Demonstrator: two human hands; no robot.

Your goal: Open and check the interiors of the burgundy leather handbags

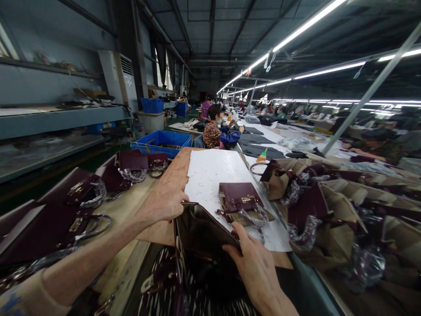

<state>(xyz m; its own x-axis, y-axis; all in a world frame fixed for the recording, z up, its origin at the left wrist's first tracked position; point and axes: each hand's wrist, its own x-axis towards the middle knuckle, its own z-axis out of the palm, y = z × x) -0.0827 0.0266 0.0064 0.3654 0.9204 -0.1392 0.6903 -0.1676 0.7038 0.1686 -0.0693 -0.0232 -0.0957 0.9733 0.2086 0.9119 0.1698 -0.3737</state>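
Close in front of me is a handbag [200, 230] with a brown lining, its mouth spread and facing me. My left hand [169, 204] pinches the bag's upper left corner between thumb and fingers. On the right edge of the opening, my right hand [251, 254] grips the rim, thumb on the inner side and fingers over the outside. Inside, the bag is dark, and its lower part is hard to make out. Just beyond lies a small maroon handbag [241, 195] with a gold clasp and a plastic-wrapped handle, on a white sheet [210, 169].
Maroon handbags [77, 188] line the left side of the bench. More bags with beige lining [338, 215] crowd the right side. A blue crate [161, 142] stands beyond the bench. A co-worker [217, 129] sits farther along, near a small glue bottle [262, 156].
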